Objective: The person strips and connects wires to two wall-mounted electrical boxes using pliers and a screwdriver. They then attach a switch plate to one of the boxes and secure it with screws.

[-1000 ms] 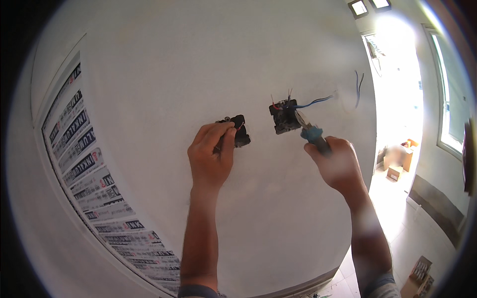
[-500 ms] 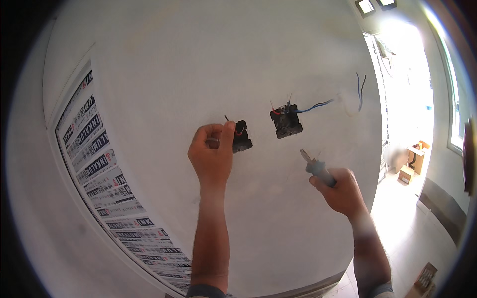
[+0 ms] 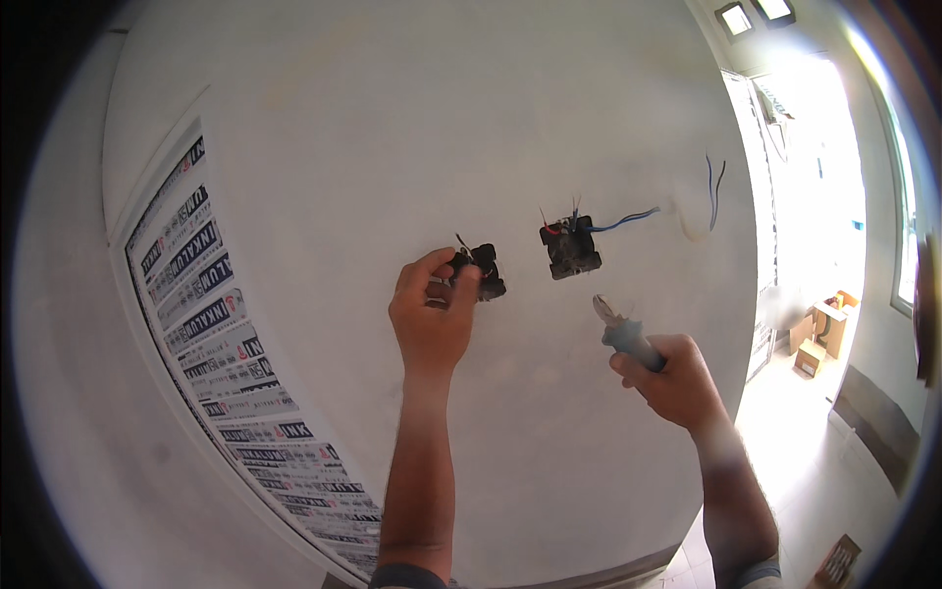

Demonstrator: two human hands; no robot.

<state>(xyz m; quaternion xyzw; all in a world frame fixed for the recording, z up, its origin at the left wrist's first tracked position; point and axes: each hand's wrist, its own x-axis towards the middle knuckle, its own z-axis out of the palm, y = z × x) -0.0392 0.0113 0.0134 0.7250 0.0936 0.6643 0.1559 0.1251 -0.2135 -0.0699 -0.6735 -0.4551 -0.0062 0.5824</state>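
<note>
Two black square wall boxes are set in the pale wall. At the left wall box (image 3: 488, 257), my left hand (image 3: 433, 312) has its thumb over the box's lower part and its fingers curled at the left edge. A short dark wire (image 3: 460, 240) sticks up just above those fingertips; what they pinch is hidden. My right hand (image 3: 677, 378) grips a pair of pliers (image 3: 628, 336) by the grey-blue handles, jaws pointing up and left, below the right wall box (image 3: 572, 250). From that box come short bare-ended wires and a longer blue wire (image 3: 628, 218) running right.
Farther right, two loose wires (image 3: 713, 191), blue and dark, come out of the wall. A frame covered with printed protective film (image 3: 221, 314) runs down the left. Beyond the wall's right edge is a bright doorway (image 3: 810, 177) with cardboard boxes (image 3: 811, 357) on the floor.
My left hand has moved slightly right, its thumb now over the left box instead of raised beside it. The right hand keeps its hold on the pliers. The view has shifted a little.
</note>
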